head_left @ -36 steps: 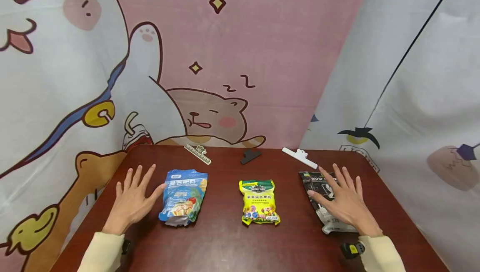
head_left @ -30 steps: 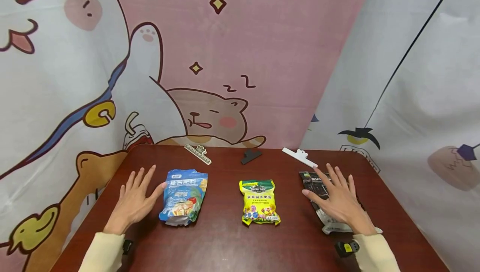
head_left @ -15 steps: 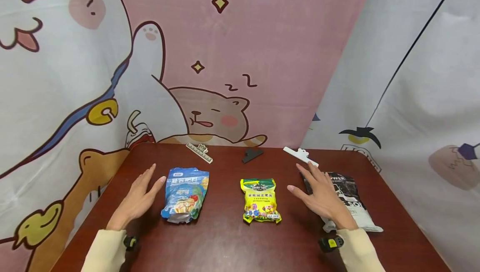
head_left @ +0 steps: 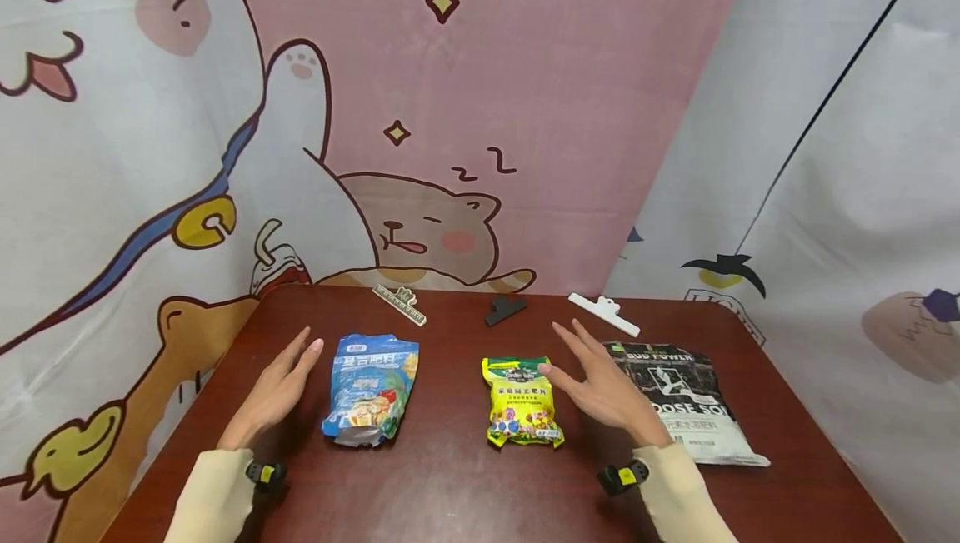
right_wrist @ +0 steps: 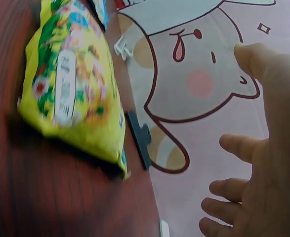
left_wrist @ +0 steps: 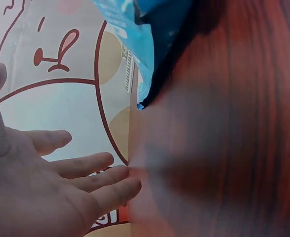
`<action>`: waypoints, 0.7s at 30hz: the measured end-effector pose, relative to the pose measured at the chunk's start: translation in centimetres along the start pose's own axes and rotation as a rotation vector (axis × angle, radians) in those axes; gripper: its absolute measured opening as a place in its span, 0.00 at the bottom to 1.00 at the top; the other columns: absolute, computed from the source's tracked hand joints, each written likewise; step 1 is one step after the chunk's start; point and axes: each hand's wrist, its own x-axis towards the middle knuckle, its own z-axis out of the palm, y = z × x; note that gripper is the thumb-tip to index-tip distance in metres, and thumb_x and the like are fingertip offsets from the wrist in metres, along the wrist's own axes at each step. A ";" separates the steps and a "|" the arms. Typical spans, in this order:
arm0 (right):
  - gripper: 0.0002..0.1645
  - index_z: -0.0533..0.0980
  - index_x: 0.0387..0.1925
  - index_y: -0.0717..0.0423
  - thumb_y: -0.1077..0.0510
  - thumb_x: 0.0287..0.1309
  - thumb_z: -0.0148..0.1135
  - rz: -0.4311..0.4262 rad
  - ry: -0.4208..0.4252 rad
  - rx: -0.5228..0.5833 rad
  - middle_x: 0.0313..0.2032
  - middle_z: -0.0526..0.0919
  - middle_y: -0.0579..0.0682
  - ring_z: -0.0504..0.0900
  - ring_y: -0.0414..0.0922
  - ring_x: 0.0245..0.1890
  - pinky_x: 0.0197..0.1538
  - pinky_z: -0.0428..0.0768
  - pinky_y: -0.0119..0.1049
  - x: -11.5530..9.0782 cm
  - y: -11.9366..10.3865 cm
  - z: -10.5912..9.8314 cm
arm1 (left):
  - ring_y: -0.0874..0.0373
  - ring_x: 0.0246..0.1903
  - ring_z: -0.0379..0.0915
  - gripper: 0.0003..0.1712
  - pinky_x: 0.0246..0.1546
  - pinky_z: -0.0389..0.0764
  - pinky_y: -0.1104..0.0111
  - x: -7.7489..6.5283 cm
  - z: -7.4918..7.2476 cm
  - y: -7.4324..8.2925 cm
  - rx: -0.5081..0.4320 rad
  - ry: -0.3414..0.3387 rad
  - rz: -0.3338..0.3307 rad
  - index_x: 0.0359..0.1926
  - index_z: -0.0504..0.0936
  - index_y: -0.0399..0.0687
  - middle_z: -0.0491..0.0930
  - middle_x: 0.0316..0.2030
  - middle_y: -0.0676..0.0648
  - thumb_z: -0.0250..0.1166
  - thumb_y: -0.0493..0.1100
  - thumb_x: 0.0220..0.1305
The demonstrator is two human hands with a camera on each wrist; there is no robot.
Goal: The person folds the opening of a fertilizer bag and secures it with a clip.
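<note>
My left hand [head_left: 274, 391] hovers open just left of a blue printed bag [head_left: 371, 393], fingers extended and nothing held. Over the table my right hand [head_left: 604, 386] is spread, its thumb tip overlapping the top right corner of a yellow and green fertilizer bag [head_left: 522, 406] in the head view. That yellow bag [right_wrist: 70, 84] lies beside the right hand in the right wrist view, apart from the fingers. A black and white soil bag [head_left: 693, 410] lies flat to the right, partly behind the right wrist. The left wrist view shows the blue bag's edge [left_wrist: 154, 39] beyond the fingers.
Along the back of the dark red table [head_left: 450, 493] lie a ruler-like cream clip [head_left: 400, 305], a black clip [head_left: 505, 310] and a white clip [head_left: 604, 313]. A printed cloth [head_left: 540, 110] hangs right behind the table edge.
My right hand has moved left, from over the black and white bag to beside the yellow one. The left hand has turned slightly, staying near the blue bag.
</note>
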 end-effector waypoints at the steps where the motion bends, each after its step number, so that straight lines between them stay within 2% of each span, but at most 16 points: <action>1: 0.51 0.52 0.81 0.34 0.23 0.64 0.53 -0.005 -0.005 0.014 0.83 0.45 0.55 0.52 0.67 0.79 0.68 0.58 0.78 0.1 -0.2 0.1 | 0.28 0.79 0.37 0.52 0.71 0.44 0.28 0.1 0.0 0.0 -0.018 -0.003 -0.007 0.83 0.37 0.58 0.39 0.82 0.35 0.36 0.78 0.72; 6: 0.50 0.51 0.81 0.34 0.24 0.65 0.53 -0.011 -0.044 0.080 0.83 0.45 0.52 0.50 0.65 0.80 0.71 0.55 0.76 0.6 -1.4 0.8 | 0.31 0.80 0.36 0.53 0.74 0.43 0.31 0.2 -0.2 -0.1 -0.108 -0.032 -0.035 0.83 0.38 0.56 0.39 0.82 0.38 0.34 0.79 0.71; 11: 0.49 0.51 0.81 0.32 0.24 0.65 0.53 -0.025 -0.079 0.172 0.82 0.48 0.48 0.51 0.59 0.81 0.74 0.55 0.71 0.9 -2.5 1.7 | 0.32 0.78 0.47 0.54 0.75 0.50 0.36 0.3 -0.3 -0.3 -0.166 -0.035 -0.062 0.83 0.41 0.51 0.46 0.81 0.34 0.35 0.80 0.70; 17: 0.44 0.54 0.79 0.30 0.30 0.68 0.56 -0.033 -0.104 0.317 0.79 0.59 0.46 0.61 0.56 0.78 0.74 0.61 0.65 1.0 -3.8 2.7 | 0.34 0.73 0.60 0.56 0.73 0.63 0.43 1.1 0.0 -0.4 -0.242 -0.024 -0.079 0.83 0.45 0.47 0.55 0.77 0.30 0.40 0.79 0.70; 21: 0.44 0.55 0.79 0.31 0.31 0.68 0.58 -0.018 -0.128 0.406 0.77 0.64 0.48 0.67 0.58 0.75 0.73 0.64 0.64 1.0 -4.8 3.4 | 0.35 0.72 0.64 0.59 0.72 0.66 0.46 1.6 0.2 -0.3 -0.294 -0.011 -0.092 0.82 0.48 0.43 0.60 0.75 0.30 0.43 0.80 0.68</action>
